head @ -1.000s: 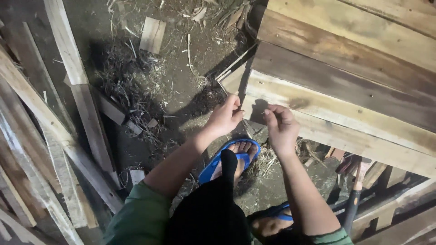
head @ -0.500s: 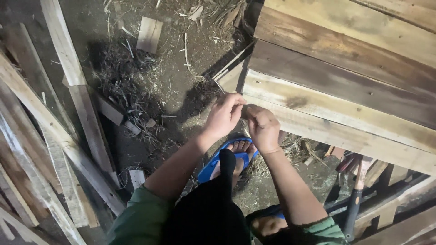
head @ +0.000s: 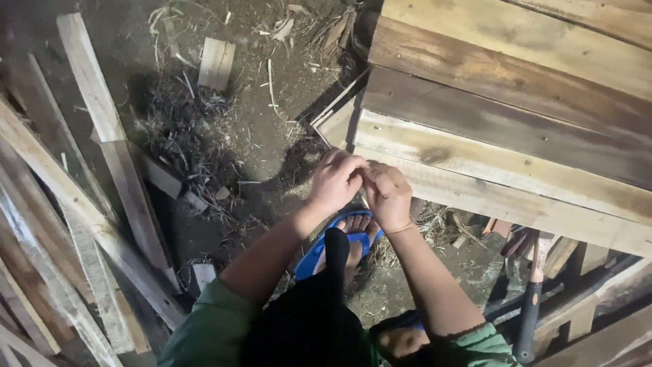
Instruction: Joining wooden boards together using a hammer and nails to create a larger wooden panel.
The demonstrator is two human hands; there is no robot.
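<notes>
My left hand [head: 334,180] and my right hand [head: 388,191] meet with fingertips pinched together just in front of the near edge of a panel of wooden planks [head: 516,129]. Whatever small thing lies between the fingers is hidden. Both hands hover above my foot in a blue sandal [head: 339,238] on the dirt floor. My sleeves are green.
A hammer [head: 530,299] with a dark handle leans below the panel at the right. Long loose boards [head: 102,177] lie stacked at the left. A short wood offcut [head: 216,63] and dry straw litter the dirt floor behind.
My right hand has moved left to join the left hand; the two were apart a second ago and now touch at the fingertips by the plank's edge.
</notes>
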